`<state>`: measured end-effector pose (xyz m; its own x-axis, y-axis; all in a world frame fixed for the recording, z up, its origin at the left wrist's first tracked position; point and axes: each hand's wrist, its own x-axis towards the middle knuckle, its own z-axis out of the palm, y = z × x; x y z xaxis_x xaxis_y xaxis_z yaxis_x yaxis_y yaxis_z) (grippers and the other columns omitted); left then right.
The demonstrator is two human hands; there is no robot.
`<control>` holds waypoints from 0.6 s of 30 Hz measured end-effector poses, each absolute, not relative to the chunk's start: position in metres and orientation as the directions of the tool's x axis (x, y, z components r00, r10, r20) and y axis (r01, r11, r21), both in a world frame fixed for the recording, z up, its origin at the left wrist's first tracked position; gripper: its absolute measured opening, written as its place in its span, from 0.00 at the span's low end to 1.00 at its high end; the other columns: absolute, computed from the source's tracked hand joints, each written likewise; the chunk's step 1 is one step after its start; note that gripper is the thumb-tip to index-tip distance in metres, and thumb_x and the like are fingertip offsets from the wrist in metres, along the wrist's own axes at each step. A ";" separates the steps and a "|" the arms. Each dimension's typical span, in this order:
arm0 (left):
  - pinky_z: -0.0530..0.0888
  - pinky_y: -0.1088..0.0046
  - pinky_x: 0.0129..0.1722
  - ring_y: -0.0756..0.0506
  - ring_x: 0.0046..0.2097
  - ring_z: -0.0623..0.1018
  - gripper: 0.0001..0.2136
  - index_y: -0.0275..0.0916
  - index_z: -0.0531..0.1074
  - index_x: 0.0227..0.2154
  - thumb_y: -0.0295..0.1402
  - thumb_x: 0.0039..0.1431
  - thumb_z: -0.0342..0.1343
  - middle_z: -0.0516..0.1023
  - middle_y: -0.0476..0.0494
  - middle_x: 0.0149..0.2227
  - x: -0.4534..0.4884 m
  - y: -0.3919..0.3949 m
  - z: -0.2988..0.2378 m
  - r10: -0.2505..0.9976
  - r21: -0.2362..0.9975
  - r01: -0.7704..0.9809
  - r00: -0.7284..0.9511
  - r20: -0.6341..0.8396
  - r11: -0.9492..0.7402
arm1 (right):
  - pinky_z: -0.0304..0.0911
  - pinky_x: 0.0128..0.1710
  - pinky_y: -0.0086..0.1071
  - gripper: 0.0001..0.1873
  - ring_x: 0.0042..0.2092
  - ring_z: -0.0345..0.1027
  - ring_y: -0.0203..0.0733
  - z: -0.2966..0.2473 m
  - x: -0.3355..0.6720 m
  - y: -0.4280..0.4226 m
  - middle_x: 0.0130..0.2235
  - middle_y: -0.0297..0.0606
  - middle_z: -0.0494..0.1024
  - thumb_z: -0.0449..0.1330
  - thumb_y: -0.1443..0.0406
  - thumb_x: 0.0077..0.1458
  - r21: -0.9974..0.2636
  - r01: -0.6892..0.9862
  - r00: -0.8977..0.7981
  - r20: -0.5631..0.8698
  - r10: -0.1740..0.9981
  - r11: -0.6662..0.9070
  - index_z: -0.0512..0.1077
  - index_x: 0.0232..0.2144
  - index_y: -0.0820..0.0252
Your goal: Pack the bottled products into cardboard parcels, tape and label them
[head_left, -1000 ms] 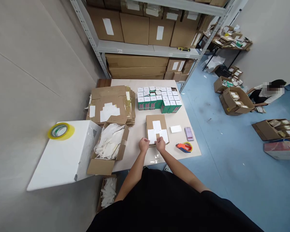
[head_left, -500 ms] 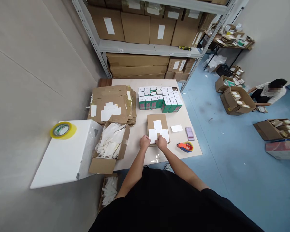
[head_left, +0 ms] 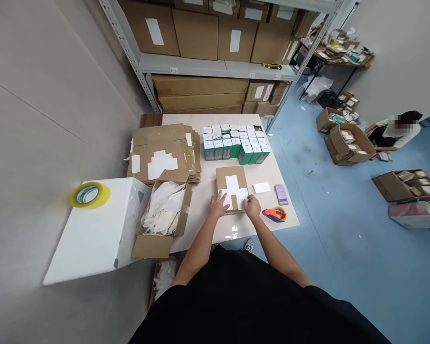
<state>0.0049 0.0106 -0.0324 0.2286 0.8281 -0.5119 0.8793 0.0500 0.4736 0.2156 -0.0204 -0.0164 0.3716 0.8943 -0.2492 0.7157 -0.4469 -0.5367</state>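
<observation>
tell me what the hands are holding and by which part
Nothing looks gripped: the left hand rests with spread fingers on a white label on the cardboard box, and the right hand lies against another label at the box's near edge.

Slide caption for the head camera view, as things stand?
Left hand and right hand rest on white sheets on a flat cardboard parcel, beside rows of green-and-white boxes.

Nothing legible: white labels on cardboard mailer too small.

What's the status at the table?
Left hand and right hand on flat cardboard parcel. White labels on top. Orange tape dispenser beside right hand.
</observation>
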 end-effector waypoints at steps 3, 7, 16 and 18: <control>0.62 0.41 0.68 0.23 0.77 0.44 0.38 0.61 0.45 0.76 0.56 0.66 0.49 0.31 0.60 0.79 -0.012 0.011 -0.031 0.813 0.495 0.866 0.236 -0.533 0.074 | 0.65 0.60 0.43 0.27 0.62 0.69 0.55 -0.022 0.234 -0.022 0.59 0.50 0.78 0.56 0.50 0.62 -0.736 0.517 0.401 -0.244 0.883 -0.438 0.76 0.55 0.59; 0.59 0.41 0.69 0.25 0.77 0.42 0.39 0.59 0.49 0.76 0.61 0.64 0.48 0.36 0.57 0.79 -0.040 0.011 -0.028 0.821 0.503 0.854 0.187 -0.540 0.137 | 0.63 0.65 0.45 0.33 0.64 0.69 0.55 -0.021 0.225 -0.023 0.60 0.43 0.79 0.57 0.41 0.59 -0.892 0.199 0.224 -0.362 0.905 -0.406 0.80 0.54 0.55; 0.50 0.58 0.74 0.37 0.77 0.51 0.46 0.43 0.52 0.75 0.62 0.62 0.55 0.50 0.36 0.78 -0.083 -0.006 -0.036 0.909 0.809 0.511 0.115 -0.401 0.292 | 0.68 0.60 0.43 0.27 0.61 0.72 0.50 -0.009 0.170 -0.009 0.59 0.44 0.80 0.55 0.47 0.63 -0.896 0.267 0.191 -0.312 0.931 -0.355 0.76 0.55 0.54; 0.50 0.57 0.74 0.36 0.78 0.49 0.48 0.47 0.50 0.76 0.61 0.59 0.60 0.46 0.37 0.78 -0.084 -0.010 -0.039 0.900 0.826 0.457 0.110 -0.421 0.331 | 0.71 0.56 0.41 0.29 0.59 0.73 0.48 -0.013 0.164 -0.007 0.60 0.44 0.78 0.58 0.51 0.60 -0.827 0.344 0.246 -0.376 0.893 -0.444 0.71 0.60 0.54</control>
<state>-0.0839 -0.0097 -0.0388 0.1102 0.9001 -0.4215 0.4571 0.3306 0.8257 0.1641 -0.0072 -0.0133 0.2464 0.8931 -0.3763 0.3442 -0.4437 -0.8275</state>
